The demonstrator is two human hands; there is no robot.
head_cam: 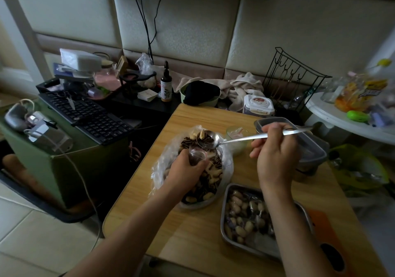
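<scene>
The small clear bag (pixel 195 155) sits low over the middle of the bowl (pixel 192 207), its mouth turned up. The left hand (pixel 187 169) grips it from below, with the fingers curled round its lower part. Just above the bag's mouth hangs the round end of a metal spoon (pixel 235 139), which carries some dark seeds. The right hand (pixel 275 153) holds the spoon's handle, fingers wrapped round it and the thumb on top, and the handle's end sticks out past the hand to the right. The bowl is lined with thin plastic wrap (pixel 158 165) and heaped with dark seeds and pale peanuts (pixel 208 195). It stands on a wooden table (pixel 192 234). Near the bowl, to its right, a metal tray (pixel 224 229) holds peanuts and small filled packets. Beyond the right hand is a lidded plastic box (pixel 316 148). Off the table to the left, a black keyboard (pixel 85 114) lies on a green box.
</scene>
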